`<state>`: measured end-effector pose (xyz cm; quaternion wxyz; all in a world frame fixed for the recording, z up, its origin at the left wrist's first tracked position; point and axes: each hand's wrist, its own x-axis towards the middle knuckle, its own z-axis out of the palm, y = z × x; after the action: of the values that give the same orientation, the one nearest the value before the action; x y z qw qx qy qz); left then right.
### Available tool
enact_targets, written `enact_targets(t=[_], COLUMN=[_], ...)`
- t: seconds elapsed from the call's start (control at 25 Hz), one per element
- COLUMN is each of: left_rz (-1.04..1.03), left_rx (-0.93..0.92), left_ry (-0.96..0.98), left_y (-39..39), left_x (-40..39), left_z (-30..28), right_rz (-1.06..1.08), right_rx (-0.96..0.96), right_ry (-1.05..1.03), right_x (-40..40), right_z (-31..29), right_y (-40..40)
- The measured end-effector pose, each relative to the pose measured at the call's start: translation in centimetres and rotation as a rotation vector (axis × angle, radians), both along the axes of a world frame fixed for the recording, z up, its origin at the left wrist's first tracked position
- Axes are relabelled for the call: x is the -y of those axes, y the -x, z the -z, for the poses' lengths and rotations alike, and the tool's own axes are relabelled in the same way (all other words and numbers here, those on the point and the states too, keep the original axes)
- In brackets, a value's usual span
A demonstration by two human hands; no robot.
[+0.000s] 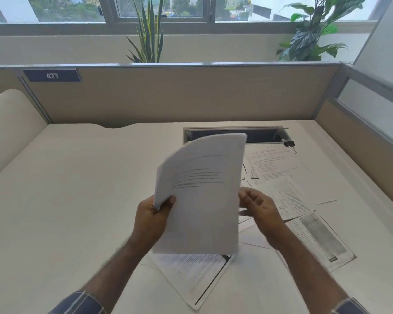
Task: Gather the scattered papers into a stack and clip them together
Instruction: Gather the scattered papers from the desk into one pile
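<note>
Several sheets, gathered: held stack [200, 191] raised above the desk [77, 189], my left hand [151, 215] pinching its lower left edge, thumb on top. My right hand [258, 210] at the right edge, fingers loosely curled; grip unclear. Loose papers [288, 196] lying scattered on the desk to my right and below. Binder clip [289, 144] on the far sheet's corner.

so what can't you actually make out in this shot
- Head view: the text on the held sheets is motion-blurred.
- Right hand: its fingertips are behind the sheets' edge, so its grip is unclear.
- Loose papers on the desk: partly covered, so uncountable.
- Binder clip: too small for detail.
</note>
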<state>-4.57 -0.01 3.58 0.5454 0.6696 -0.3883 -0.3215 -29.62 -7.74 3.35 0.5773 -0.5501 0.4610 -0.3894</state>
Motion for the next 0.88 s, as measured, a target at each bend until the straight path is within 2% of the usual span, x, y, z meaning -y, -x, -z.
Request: enact_targets(t=[0.04, 0.08, 0.16, 0.2, 0.28, 0.56, 0.76, 0.88], left_rz=[-0.039, -0.080, -0.136, -0.149, -0.156, -0.162, -0.201, -0.214], left_rx=[-0.018, -0.054, -0.117, -0.140, -0.173, -0.254, -0.250, -0.265], left_ry=[-0.011, -0.024, -0.072, -0.103, -0.169, -0.312, -0.372, -0.396], left_y=[-0.4, -0.8, -1.5, -1.9, -2.3, -3.7, -4.7, -5.2], left_x=[0.2, 0.3, 0.4, 0.4, 0.2, -1.0, -1.5, -1.6], left_z=[0.1, 0.1, 0.6, 1.0, 2.2, 4.7, 5.6, 6.0], right_rz=[0.064, 0.127, 0.131, 0.085, 0.000, 0.036, 0.266, 0.292], right_rx=[-0.134, -0.356, -0.909, -1.118, -1.309, -1.335, -1.100, -1.015], right_ry=[0.033, 0.055, 0.028, -0.009, -0.048, 0.141, 0.323, 0.415], right_x=[0.9, 1.8, 2.9, 3.0, 2.6, 1.2, 2.3, 3.9], right_z=[0.5, 1.4, 3.3, 4.2, 5.7, 6.2, 4.3, 2.7], right_y=[1.0, 2.2, 4.2, 4.7, 4.7, 1.8, 0.4, -1.6])
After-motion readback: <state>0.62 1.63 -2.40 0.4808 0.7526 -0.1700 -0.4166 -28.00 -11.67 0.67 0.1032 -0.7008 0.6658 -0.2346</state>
